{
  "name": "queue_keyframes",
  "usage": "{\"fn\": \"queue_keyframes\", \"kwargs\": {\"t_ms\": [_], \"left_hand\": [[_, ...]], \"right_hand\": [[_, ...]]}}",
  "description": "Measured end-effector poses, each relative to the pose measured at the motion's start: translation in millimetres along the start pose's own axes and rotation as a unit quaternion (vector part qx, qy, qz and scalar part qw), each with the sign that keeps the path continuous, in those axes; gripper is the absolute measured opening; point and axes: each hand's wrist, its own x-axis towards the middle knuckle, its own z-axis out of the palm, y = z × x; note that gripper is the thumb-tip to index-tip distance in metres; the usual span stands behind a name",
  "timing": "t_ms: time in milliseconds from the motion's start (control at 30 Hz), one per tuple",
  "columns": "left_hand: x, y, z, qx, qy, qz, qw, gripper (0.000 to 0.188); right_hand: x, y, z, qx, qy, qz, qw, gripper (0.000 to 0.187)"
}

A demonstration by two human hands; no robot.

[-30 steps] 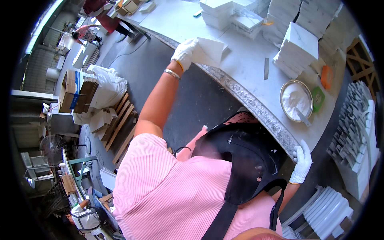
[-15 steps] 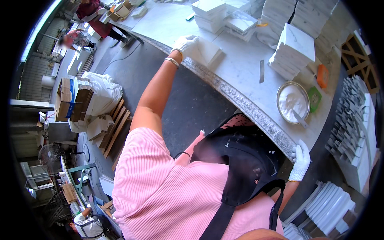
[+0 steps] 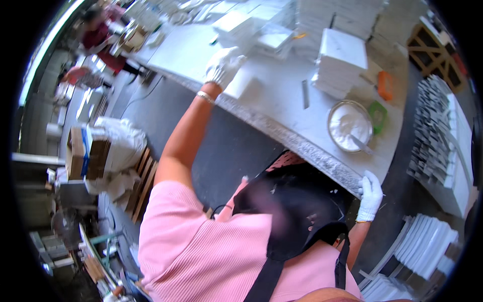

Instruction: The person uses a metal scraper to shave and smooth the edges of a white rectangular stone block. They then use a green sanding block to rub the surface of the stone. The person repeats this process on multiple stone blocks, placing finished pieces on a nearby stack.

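A white tile [image 3: 240, 85] lies flat on the pale table [image 3: 274, 95], close to the rough stone front edge. The person's left hand [image 3: 224, 68], in a white knitted glove, is just beyond the tile's far left side; its fingers are bent, but blur leaves it unclear whether they touch or grip the tile. The gloved right hand [image 3: 371, 196] rests against the table's near right corner, fingers at the edge; how firmly they close on it cannot be told. Right of the tile lies a flat metal strip [image 3: 305, 94], and farther right a round metal bowl [image 3: 329, 132] holds white paste [image 3: 347, 121] with a spatula [image 3: 361, 146] leaning in it. A green object [image 3: 377, 117] sits just beside the bowl, an orange block [image 3: 385, 85] behind. Toward the back stand a large tile stack [image 3: 339, 60] and smaller stacks [image 3: 234, 25]. Beyond the table's far left end is a co-worker in dark red [image 3: 98, 40].
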Motion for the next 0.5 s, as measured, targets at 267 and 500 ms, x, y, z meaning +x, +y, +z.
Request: {"fn": "queue_keyframes", "kwargs": {"t_ms": [267,500], "left_hand": [[66,189,-31,-0.104,-0.075,0.228,0.965,0.079],[103,212,12,-0.075,-0.16,0.304,0.936,0.106]], "right_hand": [[4,-3,-3,0.004,0.004,-0.006,1.0,0.025],[3,5,-1,-0.006,0.005,-0.047,0.999,0.025]]}}
